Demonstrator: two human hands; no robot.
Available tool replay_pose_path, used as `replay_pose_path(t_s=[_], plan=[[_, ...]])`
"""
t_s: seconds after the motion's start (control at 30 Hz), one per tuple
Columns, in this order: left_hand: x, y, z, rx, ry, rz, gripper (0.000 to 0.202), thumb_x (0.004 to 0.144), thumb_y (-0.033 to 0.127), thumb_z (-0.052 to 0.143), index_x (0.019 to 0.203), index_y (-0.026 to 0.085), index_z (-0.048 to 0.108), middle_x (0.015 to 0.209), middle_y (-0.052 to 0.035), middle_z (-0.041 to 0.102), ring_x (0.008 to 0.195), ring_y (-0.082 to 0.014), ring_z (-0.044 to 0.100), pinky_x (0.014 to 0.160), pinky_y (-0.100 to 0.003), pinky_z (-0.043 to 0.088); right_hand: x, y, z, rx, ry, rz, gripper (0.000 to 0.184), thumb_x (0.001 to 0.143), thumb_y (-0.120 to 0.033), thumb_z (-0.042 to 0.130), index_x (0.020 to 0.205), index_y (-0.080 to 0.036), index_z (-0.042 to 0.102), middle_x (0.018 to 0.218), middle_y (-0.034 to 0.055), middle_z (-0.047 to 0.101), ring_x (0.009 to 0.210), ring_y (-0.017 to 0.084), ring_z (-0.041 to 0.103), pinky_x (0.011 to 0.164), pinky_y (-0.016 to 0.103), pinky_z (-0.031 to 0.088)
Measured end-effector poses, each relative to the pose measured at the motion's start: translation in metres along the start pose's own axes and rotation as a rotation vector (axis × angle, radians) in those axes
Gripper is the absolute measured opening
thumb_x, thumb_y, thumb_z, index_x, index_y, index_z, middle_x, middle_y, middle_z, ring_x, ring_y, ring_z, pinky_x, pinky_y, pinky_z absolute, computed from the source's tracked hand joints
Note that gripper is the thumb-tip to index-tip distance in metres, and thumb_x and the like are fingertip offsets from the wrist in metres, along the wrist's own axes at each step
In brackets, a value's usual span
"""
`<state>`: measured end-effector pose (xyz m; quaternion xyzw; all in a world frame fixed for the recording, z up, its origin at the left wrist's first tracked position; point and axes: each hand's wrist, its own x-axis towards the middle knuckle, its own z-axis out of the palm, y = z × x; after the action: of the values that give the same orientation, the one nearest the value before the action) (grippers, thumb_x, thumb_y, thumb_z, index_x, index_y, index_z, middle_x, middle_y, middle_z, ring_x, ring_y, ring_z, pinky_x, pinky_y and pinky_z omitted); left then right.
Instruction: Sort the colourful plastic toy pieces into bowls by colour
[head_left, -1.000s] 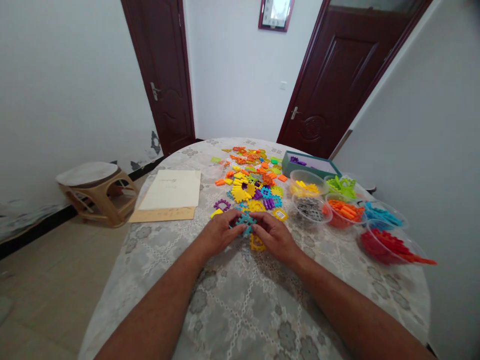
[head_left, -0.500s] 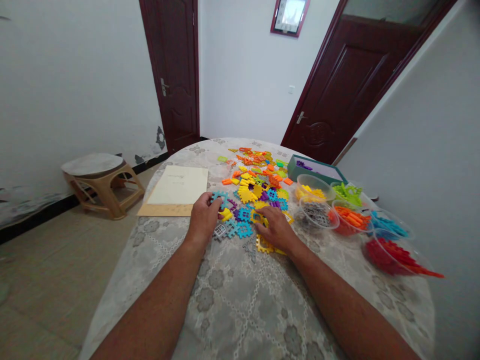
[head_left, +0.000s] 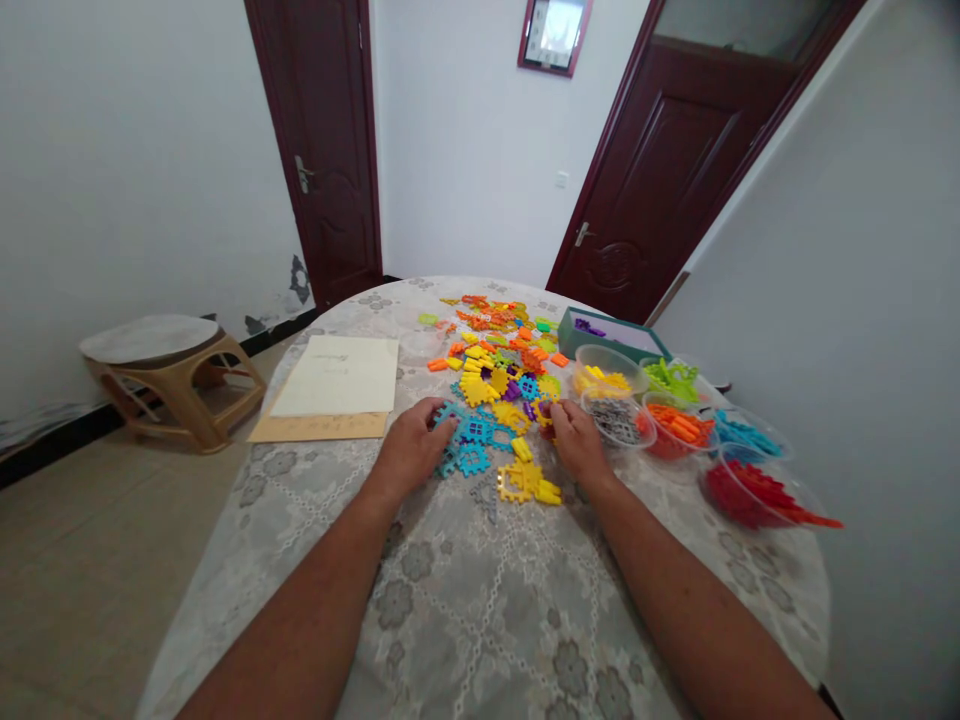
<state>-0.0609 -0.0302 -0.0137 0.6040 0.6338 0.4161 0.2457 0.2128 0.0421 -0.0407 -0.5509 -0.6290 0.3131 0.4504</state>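
In the head view, we are resting our left hand at the left edge of flat blue toothed plastic pieces on the bench; its fingers are curling, and we cannot tell whether they are pinching one. Our right hand is bending its fingers at a yellow toothed plastic frame, their grip partly hidden. Beyond it, a round clear plastic tub is holding yellow pieces.

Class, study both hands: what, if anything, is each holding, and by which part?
The left hand appears to hold a blue toothed piece by its left edge. The right hand is at a yellow piece; whether it grips cannot be told.
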Motion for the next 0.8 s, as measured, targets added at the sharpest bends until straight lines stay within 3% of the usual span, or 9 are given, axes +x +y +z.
replay_pose_path(t_s=[0.13,0.3,0.4,0.5,0.63,0.8], plan=[[-0.007,0.003,0.007,0.182,-0.157,0.155,0.049,0.089,0.031,0.064,0.137,0.021,0.065,0.118,-0.0093,0.076,0.103,-0.0246,0.071,0.094,-0.035,0.051,-0.006,-0.007,0.004,-0.026,-0.053,-0.031,0.037,0.094,-0.054,0.053,0.106,-0.022,0.065,0.090,0.0025,0.070,0.069,0.017,0.066,0.061,0.027,0.054],[-0.012,-0.001,0.014,0.301,-0.321,0.287,0.039,0.092,0.030,0.063,0.131,0.023,0.069,0.125,-0.0095,0.075,0.112,-0.0266,0.070,0.101,-0.038,0.050,-0.010,-0.013,0.007,-0.033,-0.159,-0.051,0.038,0.094,-0.053,0.055,0.113,-0.023,0.066,0.086,0.0003,0.069,0.064,0.016,0.064,0.060,0.027,0.052],[-0.013,-0.002,0.014,0.379,-0.326,0.325,0.036,0.093,0.030,0.064,0.127,0.023,0.070,0.126,-0.0107,0.074,0.116,-0.0283,0.069,0.102,-0.040,0.051,-0.010,-0.018,0.004,-0.006,-0.254,-0.053,0.031,0.093,-0.049,0.056,0.102,-0.022,0.066,0.078,-0.0014,0.066,0.058,0.014,0.060,0.056,0.026,0.048],[-0.016,0.003,0.012,0.425,-0.232,0.351,0.033,0.093,0.033,0.066,0.124,0.023,0.070,0.126,-0.0123,0.070,0.116,-0.0286,0.067,0.099,-0.041,0.052,-0.017,-0.026,0.000,0.034,-0.350,-0.005,0.028,0.093,-0.048,0.058,0.099,-0.021,0.066,0.074,-0.0024,0.064,0.055,0.013,0.058,0.054,0.025,0.046],[-0.018,0.016,0.013,0.225,-0.147,0.342,0.038,0.095,0.038,0.064,0.130,0.022,0.066,0.123,-0.0100,0.071,0.104,-0.0226,0.069,0.094,-0.036,0.053,-0.035,-0.040,0.002,0.060,-0.428,0.005,0.029,0.094,-0.045,0.059,0.108,-0.021,0.068,0.076,-0.0028,0.063,0.056,0.012,0.058,0.056,0.025,0.047],[-0.020,0.023,0.020,-0.067,-0.350,0.184,0.042,0.093,0.042,0.064,0.129,0.022,0.067,0.091,-0.0022,0.075,0.073,-0.0164,0.068,0.068,-0.028,0.051,-0.058,-0.058,0.008,0.024,-0.497,-0.092,0.032,0.098,-0.043,0.058,0.119,-0.022,0.069,0.079,-0.0023,0.063,0.062,0.013,0.062,0.060,0.025,0.049]])
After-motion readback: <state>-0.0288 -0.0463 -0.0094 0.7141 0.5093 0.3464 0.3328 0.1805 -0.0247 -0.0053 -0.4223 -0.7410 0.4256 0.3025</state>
